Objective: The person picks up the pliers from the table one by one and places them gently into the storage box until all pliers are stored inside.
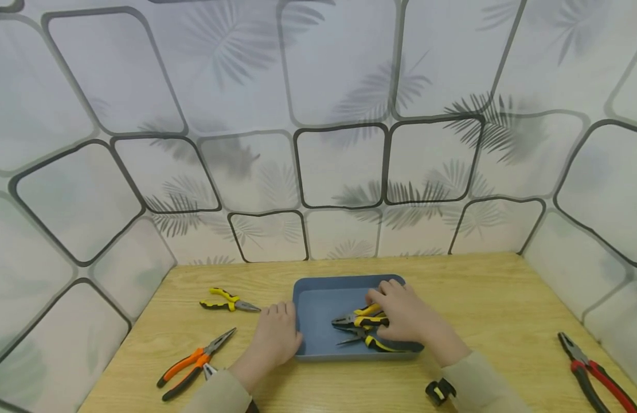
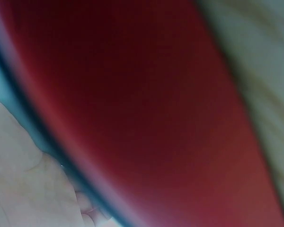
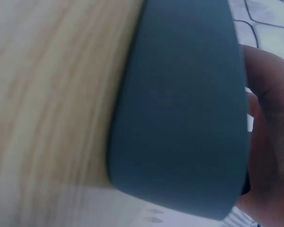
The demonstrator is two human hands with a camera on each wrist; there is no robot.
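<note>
In the head view, a blue-grey tray (image 1: 323,281) lies on the table. My left hand (image 1: 276,338) holds its left rim. Inside the tray, on its right side, lie combination pliers (image 1: 367,320) with yellow and black handles. My right hand (image 1: 403,315) grips their handle ends, partly hiding them. Needle-nose pliers (image 1: 372,341), also yellow and black, rest in the tray just nearer to me. The left wrist view is mostly filled by a blurred red surface (image 2: 146,113), with part of the left hand at lower left. The tray's outer wall (image 3: 180,109) covers much of the right wrist view.
Left of the tray lie yellow-and-black long-nose pliers (image 1: 233,302) and orange-and-black ones (image 1: 198,358). Another tool's grey tip (image 1: 208,370) shows beside the left sleeve. Red-and-black pliers (image 1: 589,367) lie at far right. A patterned wall (image 1: 344,166) encloses the wooden table (image 1: 483,298).
</note>
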